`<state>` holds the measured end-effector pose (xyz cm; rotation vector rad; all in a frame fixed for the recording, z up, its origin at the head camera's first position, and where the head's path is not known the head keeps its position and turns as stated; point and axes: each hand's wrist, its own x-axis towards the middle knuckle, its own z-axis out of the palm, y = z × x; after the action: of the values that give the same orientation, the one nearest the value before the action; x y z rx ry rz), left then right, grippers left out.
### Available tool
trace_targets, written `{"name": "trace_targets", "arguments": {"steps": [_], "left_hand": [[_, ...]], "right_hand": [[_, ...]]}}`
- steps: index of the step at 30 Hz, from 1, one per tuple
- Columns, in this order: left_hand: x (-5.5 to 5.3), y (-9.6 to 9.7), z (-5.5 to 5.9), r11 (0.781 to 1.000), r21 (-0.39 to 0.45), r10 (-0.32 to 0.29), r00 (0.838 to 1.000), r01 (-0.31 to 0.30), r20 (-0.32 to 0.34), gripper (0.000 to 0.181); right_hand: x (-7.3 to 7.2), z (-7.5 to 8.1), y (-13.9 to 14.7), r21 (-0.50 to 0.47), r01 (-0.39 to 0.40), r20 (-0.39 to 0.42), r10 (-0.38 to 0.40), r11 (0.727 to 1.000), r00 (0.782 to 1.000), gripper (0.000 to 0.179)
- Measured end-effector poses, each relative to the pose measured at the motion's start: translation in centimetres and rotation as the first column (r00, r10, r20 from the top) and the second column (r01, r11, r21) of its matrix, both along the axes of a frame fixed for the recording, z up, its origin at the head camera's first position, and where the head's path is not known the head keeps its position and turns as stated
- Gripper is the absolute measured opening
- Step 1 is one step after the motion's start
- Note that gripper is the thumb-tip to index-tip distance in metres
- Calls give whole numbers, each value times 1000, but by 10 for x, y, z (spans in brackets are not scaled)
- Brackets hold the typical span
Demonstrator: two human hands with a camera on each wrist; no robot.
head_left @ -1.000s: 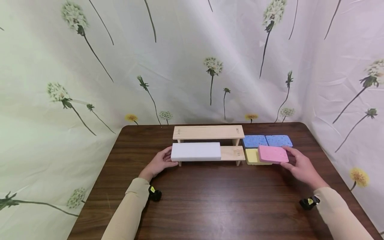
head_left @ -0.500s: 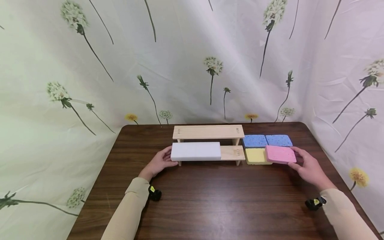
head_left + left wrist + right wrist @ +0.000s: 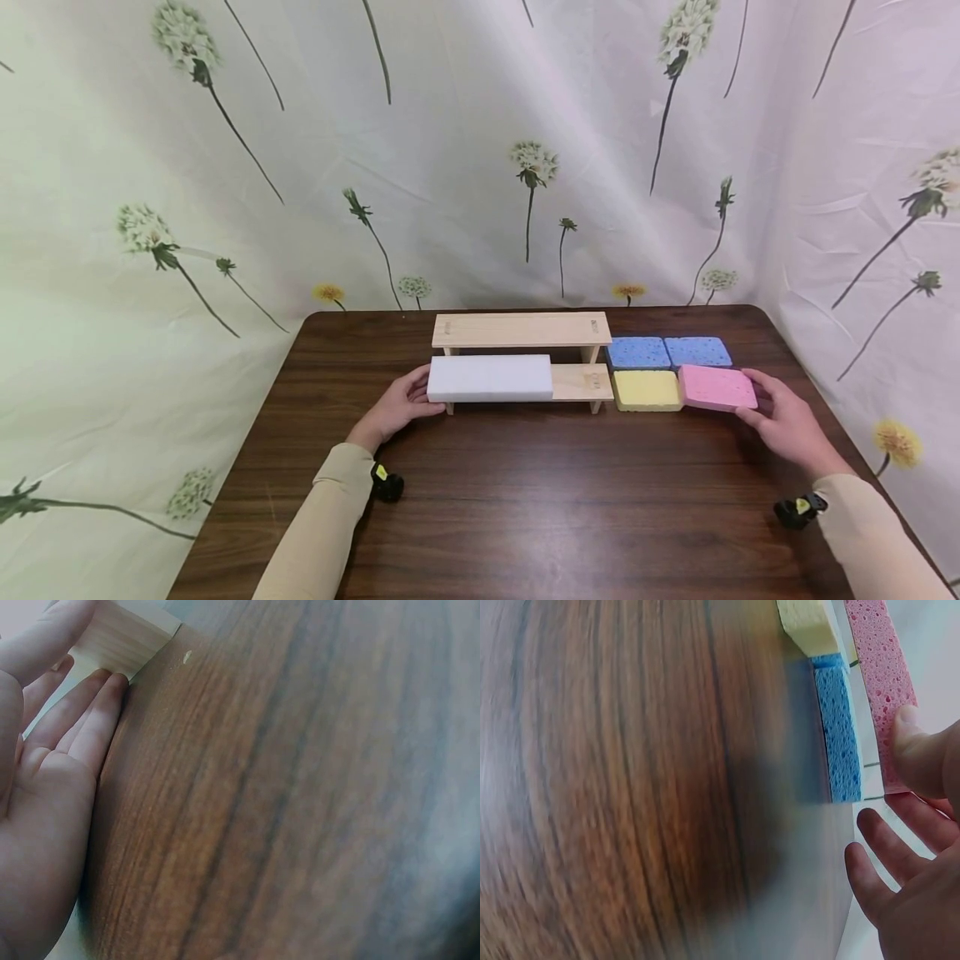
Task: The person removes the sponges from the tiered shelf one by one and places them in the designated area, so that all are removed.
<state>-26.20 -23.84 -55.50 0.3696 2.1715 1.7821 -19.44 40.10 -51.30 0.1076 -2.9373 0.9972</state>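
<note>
The right hand (image 3: 789,423) pinches the pink sponge (image 3: 717,387) by one end, in the air near the yellow sponge (image 3: 647,390). The left hand (image 3: 396,409), its fingers nearly straight, is at the white block (image 3: 490,379) on the wooden stand (image 3: 581,382).

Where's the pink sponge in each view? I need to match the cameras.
Head: right of centre, pink sponge held by the right hand.
Left wrist: not in it.
Right wrist: along the upper right, the thumb on it.
Shared landmark: the dark wood-grain tabletop, in all three.
</note>
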Motion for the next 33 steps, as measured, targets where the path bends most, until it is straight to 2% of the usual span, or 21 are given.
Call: {"name": "trace_targets", "arguments": {"steps": [4, 13, 21, 33], "left_hand": [[0, 0, -2, 1000, -1, -9, 1000, 9, -10, 90], [0, 1, 1, 1000, 3, -5, 1000, 5, 2, 91], [0, 1, 3, 1000, -7, -3, 1000, 3, -7, 89], [2, 1, 3, 1000, 4, -10, 1000, 10, -3, 90]], "right_hand": [[1, -1, 5, 0, 14, 23, -14, 1000, 1000, 74], [0, -7, 14, 19, 30, 65, -31, 999, 997, 73], [0, -12, 18, 52, 5, 60, -9, 999, 998, 69], [-3, -11, 16, 102, -40, 90, 31, 994, 995, 70]]}}
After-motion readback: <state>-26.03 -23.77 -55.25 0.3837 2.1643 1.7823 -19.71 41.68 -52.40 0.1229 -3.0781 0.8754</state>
